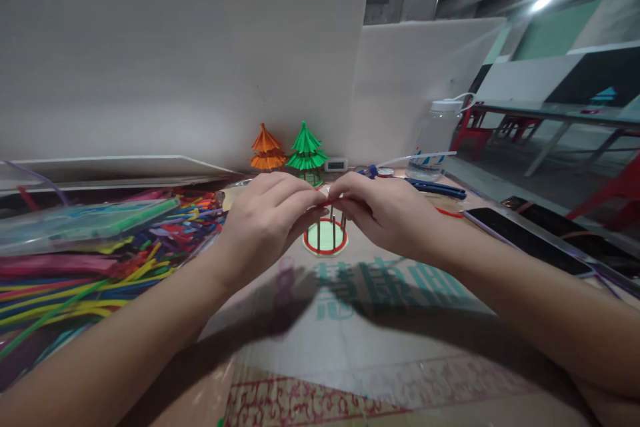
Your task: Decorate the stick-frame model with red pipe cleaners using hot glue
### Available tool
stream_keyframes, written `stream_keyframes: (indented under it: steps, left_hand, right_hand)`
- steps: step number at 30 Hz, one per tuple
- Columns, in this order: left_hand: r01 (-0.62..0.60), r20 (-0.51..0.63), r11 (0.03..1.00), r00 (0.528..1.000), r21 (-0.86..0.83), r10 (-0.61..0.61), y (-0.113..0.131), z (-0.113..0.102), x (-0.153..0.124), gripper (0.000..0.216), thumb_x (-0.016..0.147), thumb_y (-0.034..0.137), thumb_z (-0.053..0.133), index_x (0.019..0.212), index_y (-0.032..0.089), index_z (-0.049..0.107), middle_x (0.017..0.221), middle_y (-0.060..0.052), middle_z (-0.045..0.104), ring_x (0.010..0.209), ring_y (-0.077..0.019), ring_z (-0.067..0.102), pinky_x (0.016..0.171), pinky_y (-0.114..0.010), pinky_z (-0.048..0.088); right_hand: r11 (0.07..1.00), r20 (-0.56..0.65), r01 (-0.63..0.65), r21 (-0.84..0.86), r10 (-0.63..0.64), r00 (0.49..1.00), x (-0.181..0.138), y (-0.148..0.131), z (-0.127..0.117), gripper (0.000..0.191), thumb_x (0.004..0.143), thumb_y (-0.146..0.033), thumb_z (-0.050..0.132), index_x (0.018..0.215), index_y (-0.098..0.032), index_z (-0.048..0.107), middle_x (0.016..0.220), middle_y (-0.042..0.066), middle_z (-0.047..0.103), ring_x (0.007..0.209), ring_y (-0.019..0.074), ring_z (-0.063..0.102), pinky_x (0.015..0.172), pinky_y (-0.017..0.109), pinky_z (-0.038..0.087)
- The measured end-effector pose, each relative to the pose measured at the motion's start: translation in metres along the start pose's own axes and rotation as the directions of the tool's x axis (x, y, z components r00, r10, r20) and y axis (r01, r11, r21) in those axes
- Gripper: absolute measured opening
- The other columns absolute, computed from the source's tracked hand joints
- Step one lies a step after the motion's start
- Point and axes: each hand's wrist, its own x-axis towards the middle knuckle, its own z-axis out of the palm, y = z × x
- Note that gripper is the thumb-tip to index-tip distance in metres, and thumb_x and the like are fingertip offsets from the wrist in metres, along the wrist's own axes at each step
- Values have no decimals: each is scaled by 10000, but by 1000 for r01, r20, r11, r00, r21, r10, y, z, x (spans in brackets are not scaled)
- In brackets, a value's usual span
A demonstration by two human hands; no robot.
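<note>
My left hand (273, 213) and my right hand (373, 213) meet at the middle of the table, fingers closed in pinches. Between the fingertips shows a short bit of red pipe cleaner (326, 202); most of it is hidden. Directly below stands a small model with a pale green base (325, 238), a red rim (326, 252) and several upright brown posts (334, 235). The tops of the posts are partly covered by my fingers. Behind my hands are a green tiered pagoda-like model (306, 147) and an orange one (267, 148).
Many coloured pipe cleaners (65, 293) and a clear plastic case (85, 223) lie at left. To the right are a clear bottle (434, 137), a dark blue tool (435, 188) and a phone (525, 240). A white panel (180, 60) stands behind.
</note>
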Motion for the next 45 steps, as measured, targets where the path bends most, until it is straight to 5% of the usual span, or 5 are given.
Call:
stream_keyframes:
  steps: [14, 20, 25, 34, 45]
  left_hand:
    - [27, 53, 999, 998, -22, -25, -7, 6, -2, 119, 967, 271, 592, 966, 197, 685, 949, -44, 757, 875, -188, 657, 820, -337, 484]
    - [197, 284, 971, 947, -134, -153, -26, 21, -9, 238, 864, 408, 717, 955, 188, 721, 1083, -104, 700, 1016, -249, 613, 902, -418, 473]
    - [369, 418, 881, 879, -296, -228, -32, 38, -19, 176, 826, 327, 768, 968, 228, 738, 1253, -85, 646, 1177, -245, 570, 1022, -453, 440]
    - [473, 459, 761, 849, -443, -261, -25, 42, -20, 87, 884, 284, 690, 888, 206, 728, 1265, -84, 652, 1187, -233, 578, 1041, -462, 432]
    - [477, 482, 750, 842, -458, -241, -29, 43, -22, 73, 883, 284, 700, 903, 219, 727, 1293, -76, 646, 1226, -237, 562, 1061, -457, 425]
  right_hand:
    - [988, -15, 153, -10, -153, 988, 0, 10, 6, 212, 996, -240, 468, 1005, -203, 676, 896, 42, 752, 814, 173, 668, 647, 269, 366]
    - [995, 23, 98, 15, -99, 995, 2, 21, 17, 203, 971, -221, 470, 963, -186, 670, 858, 50, 724, 759, 163, 631, 632, 263, 345]
    - [997, 82, 80, -6, -79, 994, 2, 27, 32, 191, 962, -202, 485, 983, -183, 674, 824, 48, 715, 729, 163, 616, 603, 262, 313]
    - [984, 100, 179, -12, -177, 979, -2, 24, 38, 231, 1002, -227, 467, 1004, -181, 694, 869, 64, 738, 784, 180, 628, 651, 281, 346]
    - [971, 81, 236, -31, -233, 969, -2, 28, 35, 268, 989, -200, 474, 1018, -194, 741, 874, 62, 758, 789, 170, 644, 630, 270, 335]
